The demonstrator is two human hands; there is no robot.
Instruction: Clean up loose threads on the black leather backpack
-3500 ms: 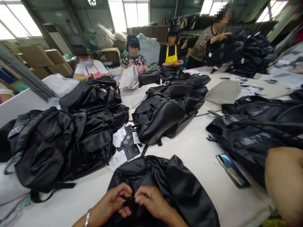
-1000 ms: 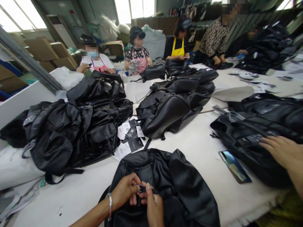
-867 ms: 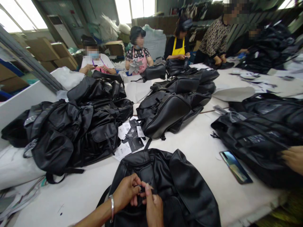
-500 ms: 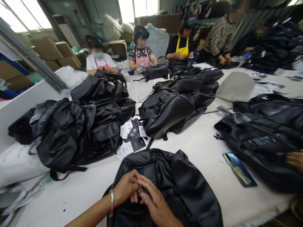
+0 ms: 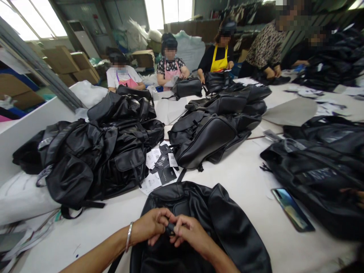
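Three heaps of black bags: lying on the white table (image 5: 244, 178), the left heap (image 5: 93, 155) at ten o'clock, the middle heap (image 5: 210, 132) at twelve, the right heap (image 5: 313, 167) at three.
Workers: sitting and standing along the far side from eleven to two o'clock, each handling a bag.
Black bag (image 5: 222, 223): lying flat at six o'clock, right under both hands, apart from the heaps.
Left hand (image 5: 150, 225): curling on the bag's upper middle, fingertips pressed together around a small black piece (image 5: 170, 228); wearing a silver bracelet (image 5: 129, 237).
Right hand (image 5: 190, 231): meeting the left at that spot, thumb and forefinger pinching the same piece from the other side.
Step in hand: seemingly working a small fitting at the bag's top, perhaps a zip pull or a buckle; too small and too covered to tell which.
Next move: likely calling for a steady two-sided pinch and a short, controlled motion, keeping the bag flat.
Phone (image 5: 292, 209): lying face up at four o'clock, just beside the right heap.
Another person's fingers (image 5: 358, 195): showing at the three o'clock edge, on the right heap.
Paper tags (image 5: 159, 168): lying scattered at twelve o'clock, between the left and middle heaps.
Writing: printing and barcode-like marks on the tags, too small to read; no brand showing.
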